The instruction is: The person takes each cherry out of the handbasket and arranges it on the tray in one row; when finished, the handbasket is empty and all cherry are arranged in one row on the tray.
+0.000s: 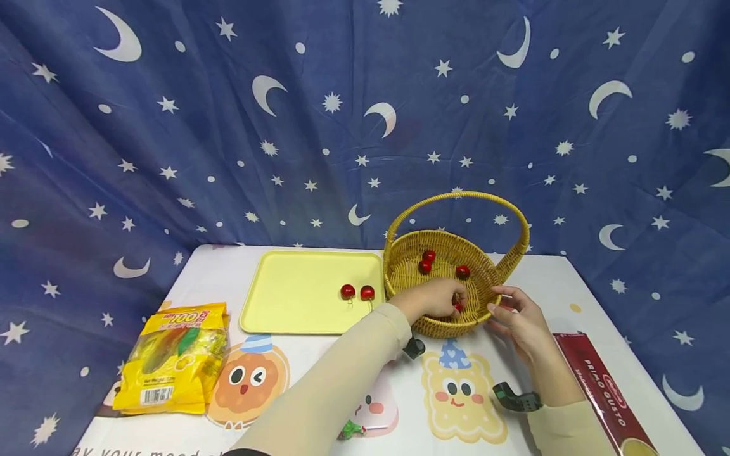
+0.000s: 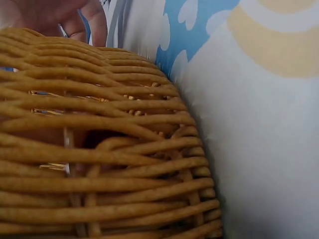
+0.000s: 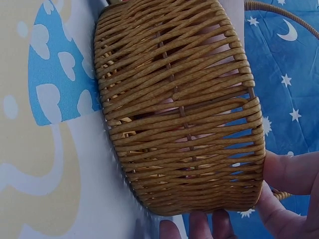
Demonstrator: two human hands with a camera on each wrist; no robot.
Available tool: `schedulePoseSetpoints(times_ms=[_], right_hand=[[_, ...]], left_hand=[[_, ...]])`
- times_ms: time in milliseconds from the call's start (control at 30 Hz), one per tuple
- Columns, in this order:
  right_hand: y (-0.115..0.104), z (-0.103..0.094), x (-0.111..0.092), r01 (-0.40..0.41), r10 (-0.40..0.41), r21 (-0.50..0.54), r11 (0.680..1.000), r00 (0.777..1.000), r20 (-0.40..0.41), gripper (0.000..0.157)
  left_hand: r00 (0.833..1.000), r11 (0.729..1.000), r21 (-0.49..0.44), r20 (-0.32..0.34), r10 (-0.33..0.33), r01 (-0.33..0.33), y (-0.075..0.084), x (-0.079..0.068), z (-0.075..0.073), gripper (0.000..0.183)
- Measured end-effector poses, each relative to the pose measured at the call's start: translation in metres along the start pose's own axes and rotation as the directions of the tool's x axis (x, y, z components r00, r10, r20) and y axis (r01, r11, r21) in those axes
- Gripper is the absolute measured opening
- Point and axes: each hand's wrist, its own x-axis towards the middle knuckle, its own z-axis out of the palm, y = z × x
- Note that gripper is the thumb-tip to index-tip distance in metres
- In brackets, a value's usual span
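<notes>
A wicker basket [image 1: 410, 275] with a tall arched handle stands at the right of the table. My left hand [image 1: 439, 297] reaches down inside it, fingers curled about a red cherry [image 1: 458, 306] near the basket floor. Three more cherries [image 1: 462, 272] lie in the basket beyond that hand. At the right side, my right hand [image 1: 521, 320] pinches the basket's rim; in the right wrist view its thumb [image 3: 291, 172] lies at the rim, with fingertips [image 3: 199, 226] along the wall. From the left wrist, the woven wall [image 2: 99, 184] hides most of the left hand's work.
A pale yellow tray [image 1: 296, 291] left of the basket bears two cherries [image 1: 348, 292] with stems. A yellow snack bag [image 1: 173, 361] lies at the left, a red spaghetti box [image 1: 604, 392] at the right. Some small green thing [image 1: 352, 430] sits near the front edge.
</notes>
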Motion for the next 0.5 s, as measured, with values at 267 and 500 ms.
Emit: schedulePoseSetpoints(times_ms=[267, 500], right_hand=[[-0.002, 0.001, 0.000, 0.005, -0.005, -0.010, 1.000, 1.000, -0.007, 0.039], [-0.002, 0.001, -0.001, -0.005, 0.004, -0.030, 1.000, 1.000, -0.024, 0.040]], left_hand=[[0.990, 1.000, 0.007, -0.140, 0.011, -0.010, 0.000, -0.003, -0.006, 0.019], [0.943, 0.997, 0.014, -0.326, 0.071, -0.070, 0.005, -0.031, -0.030, 0.024]])
